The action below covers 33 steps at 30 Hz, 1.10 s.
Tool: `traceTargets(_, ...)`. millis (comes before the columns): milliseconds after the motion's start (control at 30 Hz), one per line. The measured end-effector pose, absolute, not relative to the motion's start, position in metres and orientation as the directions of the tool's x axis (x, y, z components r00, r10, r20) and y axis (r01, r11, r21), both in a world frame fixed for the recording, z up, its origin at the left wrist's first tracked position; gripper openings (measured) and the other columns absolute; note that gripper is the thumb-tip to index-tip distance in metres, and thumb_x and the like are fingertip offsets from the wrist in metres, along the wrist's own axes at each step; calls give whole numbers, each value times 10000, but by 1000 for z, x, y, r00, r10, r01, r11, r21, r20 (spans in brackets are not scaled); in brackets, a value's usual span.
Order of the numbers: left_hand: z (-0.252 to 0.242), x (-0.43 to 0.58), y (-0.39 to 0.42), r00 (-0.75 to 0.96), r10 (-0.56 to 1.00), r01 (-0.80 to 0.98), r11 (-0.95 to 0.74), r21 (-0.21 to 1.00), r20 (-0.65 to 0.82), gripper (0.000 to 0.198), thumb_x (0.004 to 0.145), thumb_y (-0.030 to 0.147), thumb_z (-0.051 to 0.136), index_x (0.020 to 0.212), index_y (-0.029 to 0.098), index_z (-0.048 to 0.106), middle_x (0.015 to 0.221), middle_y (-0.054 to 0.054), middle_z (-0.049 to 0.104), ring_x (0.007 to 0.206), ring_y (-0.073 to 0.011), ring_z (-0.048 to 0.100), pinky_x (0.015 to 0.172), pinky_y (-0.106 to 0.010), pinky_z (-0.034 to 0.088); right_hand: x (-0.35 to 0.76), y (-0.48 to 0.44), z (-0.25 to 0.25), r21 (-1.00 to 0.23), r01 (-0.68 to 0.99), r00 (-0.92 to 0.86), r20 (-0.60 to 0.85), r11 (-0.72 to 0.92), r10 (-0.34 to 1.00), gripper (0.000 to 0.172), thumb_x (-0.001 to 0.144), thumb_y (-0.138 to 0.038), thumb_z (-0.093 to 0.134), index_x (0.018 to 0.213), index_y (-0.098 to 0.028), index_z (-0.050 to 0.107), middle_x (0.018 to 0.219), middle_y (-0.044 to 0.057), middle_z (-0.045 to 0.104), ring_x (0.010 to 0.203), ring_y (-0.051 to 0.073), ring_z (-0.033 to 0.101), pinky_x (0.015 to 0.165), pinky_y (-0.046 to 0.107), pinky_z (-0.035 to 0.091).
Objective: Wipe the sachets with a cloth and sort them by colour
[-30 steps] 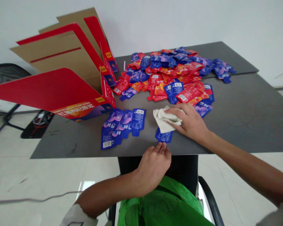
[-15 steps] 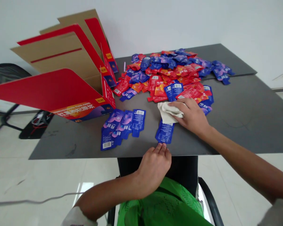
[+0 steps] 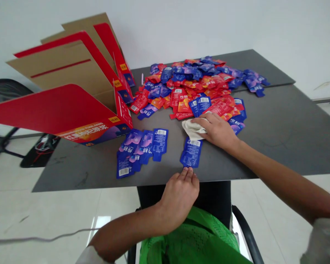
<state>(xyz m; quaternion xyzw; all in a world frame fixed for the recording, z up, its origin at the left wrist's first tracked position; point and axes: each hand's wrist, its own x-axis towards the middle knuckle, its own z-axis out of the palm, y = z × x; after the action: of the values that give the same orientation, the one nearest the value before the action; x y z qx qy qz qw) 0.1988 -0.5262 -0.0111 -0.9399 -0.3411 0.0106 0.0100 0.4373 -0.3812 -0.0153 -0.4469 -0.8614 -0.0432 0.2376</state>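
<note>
The left hand (image 3: 178,198) rests at the near edge of the table (image 3: 71,176), its fingers (image 3: 185,173) close together and holding nothing, their tips at the lower end of a blue sachet (image 3: 191,153). The right hand (image 3: 217,131) holds a white cloth (image 3: 194,129) against the table under narrowly set fingers. The cloth has slid up off the sachet, which now lies fully bare. To the left lie overlapping sachets (image 3: 132,152). Beyond, a heap (image 3: 192,82) of red and blue sachets spreads across the table, beside an opened red carton (image 3: 71,106).
</note>
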Motion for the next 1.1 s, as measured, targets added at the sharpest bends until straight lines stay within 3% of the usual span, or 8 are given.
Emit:
traceTargets(100,-10,199,-527,767,641,641,-767,-29,3,278,974,131,653,1236,54,702,1336,-231,709,1245,-285,710,895,-354,626,428,-411,-4,-197,768,-445,520,610,729,472,993,-332,612,1451,-230,554,1309,152,642,1202,309,610,1024,446,520)
traceTargets(267,-1,201,-525,751,659,660,-751,8,-54,170,950,97,662,1104,73,730,1058,-166,804,960,-254,788,792,-346,633,408,-462,-21,-260,605,-670,343,752,658,431,990,-243,586,1420,-263,566,1305,114,673,1173,268,636,966,403,554)
traceTargets(433,-1,199,-524,775,631,631,-775,-18,-35,290,984,118,627,1251,31,699,1339,-229,705,1242,-287,711,910,-350,632,415,-425,-38,-253,677,-610,333,691,719,461,966,-281,656,1416,-233,569,1314,134,648,1195,293,617,996,432,547)
traceTargets(600,-3,198,-523,783,619,619,-785,-26,-62,292,998,127,606,1259,40,705,1367,-232,680,1265,-289,696,912,-349,639,433,-374,-22,-139,773,-528,402,619,748,404,967,-287,641,1364,-213,629,1250,147,676,1135,325,643,957,471,560)
traceTargets(733,-3,198,-523,783,620,620,-784,-27,-38,286,994,115,600,1253,49,704,1365,-220,691,1253,-279,706,906,-339,637,425,-405,-3,-202,767,-437,529,608,727,484,979,-317,634,1454,-262,555,1318,141,655,1197,330,628,1013,485,543)
traceTargets(933,1,200,-523,755,653,654,-756,1,-50,132,955,92,641,1043,87,739,987,-147,812,880,-251,792,759,-354,643,400,-468,-18,-264,579,-685,355,771,636,416,985,-237,607,1399,-246,573,1285,110,687,1159,270,659,926,393,585)
traceTargets(1100,-6,199,-525,779,627,627,-779,-25,-13,287,990,114,608,1248,34,704,1343,-228,704,1240,-283,713,911,-345,634,416,-419,-38,-227,696,-584,374,682,721,445,980,-329,648,1407,-228,576,1298,143,662,1194,303,639,984,442,570)
